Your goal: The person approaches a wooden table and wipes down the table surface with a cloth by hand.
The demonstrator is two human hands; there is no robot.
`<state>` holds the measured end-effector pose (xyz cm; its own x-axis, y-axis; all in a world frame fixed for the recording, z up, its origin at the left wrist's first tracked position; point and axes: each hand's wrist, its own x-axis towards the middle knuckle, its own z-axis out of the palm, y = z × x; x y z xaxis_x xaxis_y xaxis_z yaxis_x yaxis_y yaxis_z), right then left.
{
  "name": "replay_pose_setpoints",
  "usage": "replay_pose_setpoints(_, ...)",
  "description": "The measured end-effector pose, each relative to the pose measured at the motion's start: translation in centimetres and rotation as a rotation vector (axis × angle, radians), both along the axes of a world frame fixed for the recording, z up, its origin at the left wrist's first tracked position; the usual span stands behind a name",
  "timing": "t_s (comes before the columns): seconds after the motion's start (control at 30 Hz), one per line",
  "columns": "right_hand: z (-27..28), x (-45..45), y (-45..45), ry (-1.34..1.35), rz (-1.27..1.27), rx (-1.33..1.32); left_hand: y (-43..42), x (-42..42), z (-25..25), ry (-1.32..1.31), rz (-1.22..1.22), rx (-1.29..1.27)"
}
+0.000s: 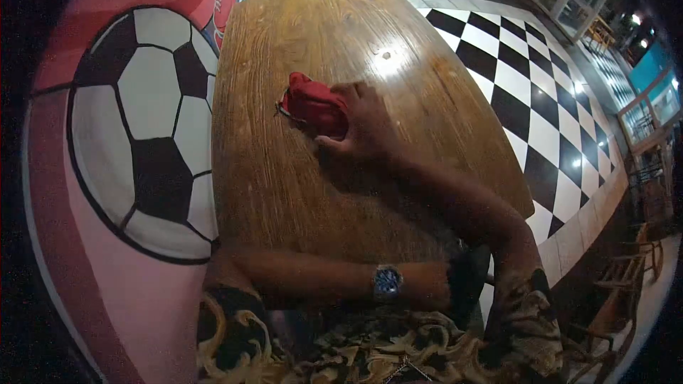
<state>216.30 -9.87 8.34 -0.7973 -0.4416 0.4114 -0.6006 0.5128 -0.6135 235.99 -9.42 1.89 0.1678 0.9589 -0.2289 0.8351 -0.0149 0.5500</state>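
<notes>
On the wooden table lies a bunched red cloth, with a thin cord-like bit at its left end. My right hand reaches forward and grips its right side, thumb at the near edge and fingers over the far one. My left forearm crosses low in front of my body, a wristwatch with a dark blue face on it. Beyond the wrist, a dark blurred shape by the table's near right corner hides my left hand; its fingers cannot be made out.
A wall painted with a large football runs along the table's left side. To the right lies a black-and-white checkered floor. Wooden chairs stand at the lower right, and glass doors are at the back.
</notes>
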Motion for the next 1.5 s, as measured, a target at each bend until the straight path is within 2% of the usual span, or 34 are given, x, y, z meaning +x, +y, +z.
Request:
replay_pose_setpoints(0.07, -0.5, 0.7, 1.1, 0.184, -0.04, 0.05, -0.7, 0.0, 0.1, 0.285, -0.032, 0.478)
replay_pose_setpoints(0.1, 0.1, 2.0, 1.9, 0.177, -0.041, 0.036, -0.6, 0.0, -0.5, 0.278, -0.032, 0.463)
replay_pose_setpoints(0.17, 1.7, 3.9, 4.2, 0.013, -0.021, 0.156, -0.3, -1.2, -1.1, 0.137, 0.16, 0.659)
replay_pose_setpoints(0.2, 2.2, 4.1, 5.7, 0.021, -0.023, 0.148, -0.2, -2.2, 0.4, 0.241, 0.227, 0.866)
replay_pose_setpoints(0.23, 2.4, 4.4, 7.2, -0.237, 0.145, -0.12, -0.5, -3.4, 1.8, 0.342, 0.301, 1.075)
replay_pose_setpoints(0.3, 1.3, 4.4, 8.5, -0.515, 0.333, -0.38, -3.2, -6.3, 2.8, 0.369, 0.454, 1.05)
replay_pose_setpoints(0.33, -0.1, 3.0, 8.6, -0.59, 0.441, -0.576, -4.6, -6.7, 2.8, 0.518, 0.761, 0.963)
replay_pose_setpoints(0.4, 0.2, 1.5, 9.4, -0.682, 0.551, -0.767, -8.0, -7.9, 4.4, 0.659, 1.075, 0.967)
replay_pose_setpoints(0.47, 1.3, 0.1, 11.3, -0.25, 0.208, -0.306, -10.5, -10.5, 6.7, 0.777, 1.217, 1.035)
replay_pose_setpoints(0.5, 0.9, -1.1, 11.5, -0.261, 0.221, -0.298, -11.0, -11.4, 7.3, 0.9, 1.344, 0.984)
replay_pose_setpoints(0.53, 0.5, -2.3, 11.5, -0.232, 0.221, -0.294, -11.3, -11.8, 7.3, 0.904, 1.363, 0.984)
replay_pose_setpoints(0.63, -1.2, -3.6, 11.1, -0.155, 0.224, -0.329, -12.6, -13.2, 6.7, 0.923, 1.569, 0.775)
replay_pose_setpoints(0.7, -0.9, -2.9, 11.1, -0.115, 0.221, -0.372, -14.7, -14.2, 5.3, 0.625, 1.56, 0.787)
replay_pose_setpoints(0.77, 0.6, -1.5, 11.4, -0.29, 0.186, -0.499, -18.8, -14.9, 5.3, 0.576, 1.508, 0.759)
replay_pose_setpoints(0.8, 0.8, -1.3, 11.2, -0.169, 0.167, -0.593, -19.2, -14.3, 5.8, 0.546, 1.485, 0.742)
replay_pose_setpoints(0.83, 1.1, -1.5, 11.5, -0.132, 0.25, -0.645, -19.5, -13.7, 6.3, 0.515, 1.463, 0.724)
replay_pose_setpoints(0.87, 1.2, -2.0, 11.9, -0.088, 0.332, -0.701, -19.0, -12.4, 8.2, 0.229, 1.594, 0.857)
replay_pose_setpoints(0.93, 2.3, -2.6, 12.4, -0.054, 0.328, -0.708, -20.1, -12.2, 9.4, -0.07, 1.693, 0.981)
replay_pose_setpoints(1.0, 2.9, -4.0, 13.4, -0.144, 0.408, -0.773, -22.9, -12.5, 10.3, -0.426, 1.59, 1.077)
replay_pose_setpoints(1.03, 3.2, -4.4, 14.6, -0.398, 0.503, -0.773, -23.2, -11.8, 11.0, -0.75, 1.415, 1.109)
replay_pose_setpoints(1.07, 3.3, -4.5, 15.4, -0.403, 0.495, -0.767, -23.2, -11.4, 12.1, -0.763, 1.412, 1.111)
replay_pose_setpoints(1.13, 3.2, -4.8, 16.2, -0.416, 0.331, -0.535, -23.8, -10.6, 12.6, -0.635, 1.591, 0.8)
replay_pose_setpoints(1.27, 3.9, -6.0, 17.1, -0.389, 0.044, -0.068, -23.1, -12.0, 10.2, -0.512, 1.802, 0.664)
replay_pose_setpoints(1.3, 2.9, -6.4, 17.3, -0.013, -0.095, 0.163, -23.2, -12.3, 9.5, -0.064, 1.966, 0.532)
replay_pose_setpoints(1.33, 1.9, -7.0, 17.4, -0.011, -0.087, 0.165, -23.3, -12.5, 8.8, 0.398, 2.067, 0.373)
replay_pose_setpoints(1.37, 1.3, -7.2, 17.3, -0.01, -0.17, 0.132, -23.8, -12.6, 7.8, 0.4, 2.072, 0.372)
replay_pose_setpoints(1.4, 1.3, -7.0, 17.1, -0.01, -0.257, 0.099, -24.3, -12.7, 7.0, 0.782, 1.921, 0.417)
replay_pose_setpoints(1.43, 1.5, -6.9, 17.1, -0.144, -0.253, -0.032, -24.7, -13.0, 6.3, 1.145, 1.724, 0.456)
replay_pose_setpoints(1.5, 0.8, -7.6, 17.0, -0.079, -0.267, -0.009, -23.1, -12.8, 6.5, 1.084, 1.69, 0.47)
